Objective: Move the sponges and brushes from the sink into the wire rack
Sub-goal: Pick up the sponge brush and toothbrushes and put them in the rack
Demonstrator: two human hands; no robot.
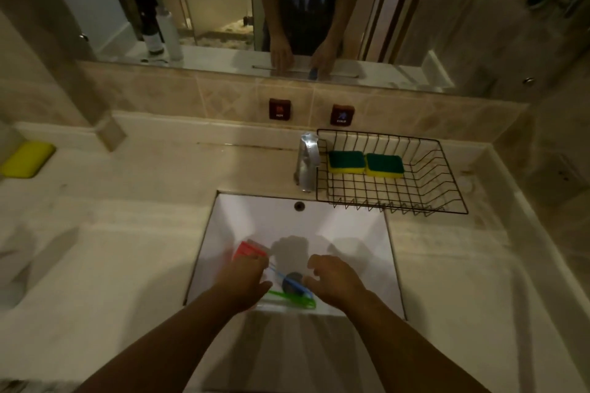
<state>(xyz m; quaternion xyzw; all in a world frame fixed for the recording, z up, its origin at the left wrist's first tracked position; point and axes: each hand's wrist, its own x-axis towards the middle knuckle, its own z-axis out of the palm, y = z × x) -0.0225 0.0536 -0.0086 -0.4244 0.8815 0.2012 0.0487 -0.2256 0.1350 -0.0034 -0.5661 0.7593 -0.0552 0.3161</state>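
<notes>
The white sink (351, 226) holds a red brush (247, 250), a thin blue brush (295, 282) across the dark drain, and a green brush (292, 298) near the front wall. My left hand (244, 281) hovers low in the sink beside the red brush, fingers curled, partly hiding it. My right hand (335, 281) is over the blue and green brushes, fingers apart, holding nothing. The black wire rack (440, 188) stands on the counter at the back right with two green-and-yellow sponges (346, 162) (384, 165) inside.
A chrome faucet (307, 161) stands between sink and rack. Hot and cold buttons (279, 109) sit on the tiled wall under a mirror. A yellow sponge (27, 159) lies at the far left of the beige counter (127, 233).
</notes>
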